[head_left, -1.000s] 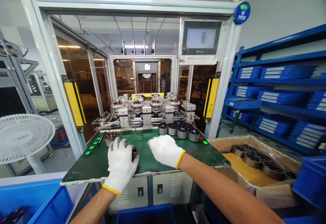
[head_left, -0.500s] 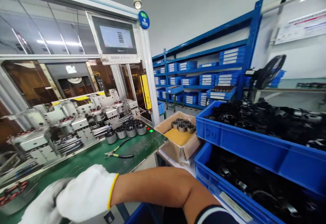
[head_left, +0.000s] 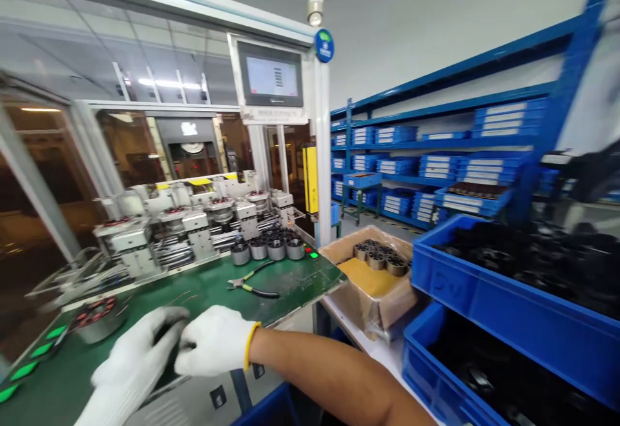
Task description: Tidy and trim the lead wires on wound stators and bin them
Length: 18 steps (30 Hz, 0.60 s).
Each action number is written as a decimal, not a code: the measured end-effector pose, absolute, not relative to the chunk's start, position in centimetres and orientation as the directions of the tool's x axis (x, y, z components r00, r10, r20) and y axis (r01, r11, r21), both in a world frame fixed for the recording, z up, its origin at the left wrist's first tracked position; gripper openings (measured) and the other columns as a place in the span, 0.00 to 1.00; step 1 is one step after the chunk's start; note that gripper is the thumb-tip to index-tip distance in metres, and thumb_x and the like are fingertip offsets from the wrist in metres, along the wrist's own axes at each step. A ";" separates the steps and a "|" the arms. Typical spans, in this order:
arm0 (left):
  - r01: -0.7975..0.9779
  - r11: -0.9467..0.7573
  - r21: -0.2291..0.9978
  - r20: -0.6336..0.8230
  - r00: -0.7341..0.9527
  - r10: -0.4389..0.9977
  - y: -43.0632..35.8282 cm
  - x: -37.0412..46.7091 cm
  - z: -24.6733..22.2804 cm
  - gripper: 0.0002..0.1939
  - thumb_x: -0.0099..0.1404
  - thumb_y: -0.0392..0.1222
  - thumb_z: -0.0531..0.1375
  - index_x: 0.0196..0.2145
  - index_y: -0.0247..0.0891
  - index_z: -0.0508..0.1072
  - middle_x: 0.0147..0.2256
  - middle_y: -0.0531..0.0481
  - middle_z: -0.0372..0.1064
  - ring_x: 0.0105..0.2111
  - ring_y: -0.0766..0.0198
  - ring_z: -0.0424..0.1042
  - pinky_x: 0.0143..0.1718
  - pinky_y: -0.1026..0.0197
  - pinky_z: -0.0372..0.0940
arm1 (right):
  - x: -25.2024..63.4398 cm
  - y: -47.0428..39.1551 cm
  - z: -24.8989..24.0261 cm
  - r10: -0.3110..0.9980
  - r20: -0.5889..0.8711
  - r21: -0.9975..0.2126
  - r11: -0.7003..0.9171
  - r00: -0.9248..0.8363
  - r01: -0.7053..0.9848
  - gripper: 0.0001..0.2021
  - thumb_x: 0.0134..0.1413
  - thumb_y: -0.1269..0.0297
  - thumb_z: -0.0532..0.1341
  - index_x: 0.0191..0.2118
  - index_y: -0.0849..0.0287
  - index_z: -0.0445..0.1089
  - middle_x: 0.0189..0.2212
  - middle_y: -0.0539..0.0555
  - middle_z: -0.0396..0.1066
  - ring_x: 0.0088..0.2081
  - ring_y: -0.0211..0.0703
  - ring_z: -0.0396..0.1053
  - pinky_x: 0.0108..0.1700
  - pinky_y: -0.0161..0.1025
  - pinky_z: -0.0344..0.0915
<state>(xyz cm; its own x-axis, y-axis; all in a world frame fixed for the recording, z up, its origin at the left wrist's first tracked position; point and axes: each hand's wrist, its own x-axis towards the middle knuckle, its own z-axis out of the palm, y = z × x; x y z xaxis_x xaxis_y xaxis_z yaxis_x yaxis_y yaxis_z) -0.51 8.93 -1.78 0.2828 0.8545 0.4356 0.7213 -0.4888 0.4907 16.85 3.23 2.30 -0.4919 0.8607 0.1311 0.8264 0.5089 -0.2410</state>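
Both hands wear white knitted gloves and meet low over the front edge of the green work surface [head_left: 203, 284]. My left hand [head_left: 138, 358] has its fingers bent toward the right one. My right hand [head_left: 217, 342], with a yellow cuff, is curled closed against the left fingertips. Whatever lies between them is hidden or too small to make out. A motor stator [head_left: 97, 323] with reddish copper windings rests left of my left hand, loose wire ends beside it. Beyond my right hand lie wire cutters [head_left: 254, 281] with green and black handles. Several grey stators [head_left: 276, 248] stand in a row behind them.
A winding machine [head_left: 198, 229] spans the back, under a screen [head_left: 271, 77]. To the right are a cardboard box [head_left: 361, 313] holding stators and stacked blue bins [head_left: 450, 277] of dark parts. Green buttons [head_left: 41, 350] line the left edge. Blue shelving [head_left: 436, 90] stands behind.
My view has swung left, so the scene sits further right. The hands now show more fully, still together. The stator at left and green buttons have come into fuller view.
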 end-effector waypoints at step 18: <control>0.672 -0.501 0.546 0.485 0.234 0.842 5.8 1.6 0.3 0.08 0.61 0.40 0.54 0.34 0.42 0.74 0.37 0.53 0.74 0.39 0.62 0.71 0.42 0.60 0.64 | 17.5 3.1 1.0 0.950 0.086 -0.682 0.276 -0.301 0.677 0.11 0.46 0.64 0.54 0.21 0.60 0.70 0.15 0.50 0.67 0.19 0.36 0.63 0.21 0.32 0.54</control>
<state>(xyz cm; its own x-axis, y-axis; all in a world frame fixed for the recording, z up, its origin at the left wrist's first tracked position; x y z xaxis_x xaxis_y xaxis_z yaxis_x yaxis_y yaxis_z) 1.63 5.83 0.35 0.2344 0.8423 0.4853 0.6717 -0.5012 0.5456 17.55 3.06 0.96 -0.3011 0.9497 0.0857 0.6774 0.2763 -0.6818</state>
